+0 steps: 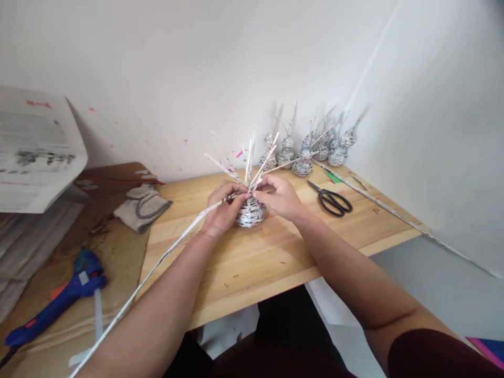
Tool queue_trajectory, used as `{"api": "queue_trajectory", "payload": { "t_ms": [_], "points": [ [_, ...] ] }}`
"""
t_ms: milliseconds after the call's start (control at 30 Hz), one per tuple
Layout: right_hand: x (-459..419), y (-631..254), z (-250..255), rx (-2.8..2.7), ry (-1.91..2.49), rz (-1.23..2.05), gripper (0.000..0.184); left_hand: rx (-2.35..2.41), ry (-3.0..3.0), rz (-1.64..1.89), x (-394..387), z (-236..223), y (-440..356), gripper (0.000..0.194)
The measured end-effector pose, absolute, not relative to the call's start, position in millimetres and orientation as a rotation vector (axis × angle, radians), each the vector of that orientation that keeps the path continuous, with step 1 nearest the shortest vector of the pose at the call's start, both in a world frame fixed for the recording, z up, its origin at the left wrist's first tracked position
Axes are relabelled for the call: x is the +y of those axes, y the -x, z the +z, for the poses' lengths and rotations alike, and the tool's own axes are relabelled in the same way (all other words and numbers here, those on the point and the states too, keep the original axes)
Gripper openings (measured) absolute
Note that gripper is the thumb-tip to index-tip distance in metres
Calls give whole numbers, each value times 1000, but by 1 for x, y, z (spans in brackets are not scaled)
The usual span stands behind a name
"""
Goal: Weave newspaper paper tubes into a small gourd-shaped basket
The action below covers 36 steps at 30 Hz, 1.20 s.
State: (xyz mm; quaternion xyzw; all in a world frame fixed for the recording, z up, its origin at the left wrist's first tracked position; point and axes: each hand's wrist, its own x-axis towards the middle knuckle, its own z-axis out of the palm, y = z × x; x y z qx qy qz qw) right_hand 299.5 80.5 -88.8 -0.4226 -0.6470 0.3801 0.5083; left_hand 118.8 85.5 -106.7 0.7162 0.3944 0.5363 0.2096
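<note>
Both forearms reach in from the near side, wrists angled inward, and the hands meet over the middle of the counter (255, 273). The left hand (222, 206) curls around the left side of a small woven paper basket (251, 215), thumb and fingers pinched narrow at its top. Opposite, the right hand (279, 195) arches in from the right, thumb and index finger closed on the same rim. The fingertips crowd together there, covering most of the rim; exactly which strand each one grips, I can't tell. The far ends of the paper stakes (249, 160) blur into the pale wall, and the long paper strip (173, 250) runs out of view at the near left. The basket sits round side down, its central axis roughly upright, stakes fanning up and outward, mostly toward the far side. That strip slants from the rim toward the near left, passing over the left forearm. Right of the hands, black-handled scissors (334, 202) lie with their blades toward the far left.
</note>
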Motion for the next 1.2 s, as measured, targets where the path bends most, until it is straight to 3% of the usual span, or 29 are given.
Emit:
{"api": "queue_trajectory", "payload": {
  "t_ms": [767, 1200],
  "points": [
    [74, -294, -92, -1619, 1110, 651, 16, 1020, -1789, 1504, 86, -113, -120, 18],
    [77, -298, -92, -1666, 1075, 648, 5, 1124, -1594, 1477, 81, -113, -126, 22]
  ]
}}
